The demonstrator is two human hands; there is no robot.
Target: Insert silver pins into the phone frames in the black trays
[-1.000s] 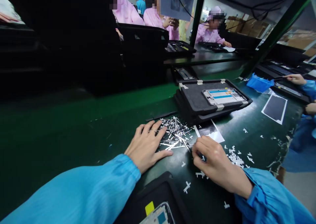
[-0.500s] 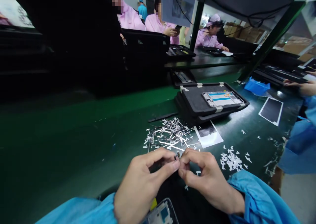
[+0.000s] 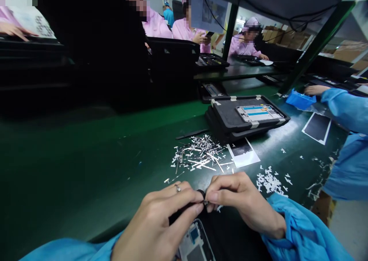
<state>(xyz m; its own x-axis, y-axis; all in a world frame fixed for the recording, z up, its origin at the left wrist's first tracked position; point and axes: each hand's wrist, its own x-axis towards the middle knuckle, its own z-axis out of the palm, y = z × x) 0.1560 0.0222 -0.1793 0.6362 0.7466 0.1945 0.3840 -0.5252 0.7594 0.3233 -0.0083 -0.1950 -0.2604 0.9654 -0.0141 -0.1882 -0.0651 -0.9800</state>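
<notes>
My left hand [image 3: 165,215] wears a ring and is closed, its thumb and index finger pinching a small dark part [image 3: 202,194], too small to name. Touching the other end of it is my right hand [image 3: 237,194], its fingertips pressed together. Below my left hand lies a silver phone frame [image 3: 198,240] with a dark blue patch, partly covered by that hand. Beyond the fingertips spreads a heap of thin dark and silver strips [image 3: 201,151] with white tabs. White T-shaped tabs [image 3: 270,182] form a smaller pile beyond my right wrist.
Stacked black foam trays [image 3: 224,115] carry another phone frame [image 3: 258,113]. Dark tweezers [image 3: 191,134] lie beside them. Sheets with dark stickers [image 3: 244,153] and a blue bin [image 3: 300,99] are to the right, where a co-worker's blue sleeve [image 3: 347,105] reaches in. People in pink sit behind.
Both hands have come down slightly, and the left has turned so its ring shows. A strip with a white tab now lies apart, left of the heap. The co-worker's arm has reached to the blue bin.
</notes>
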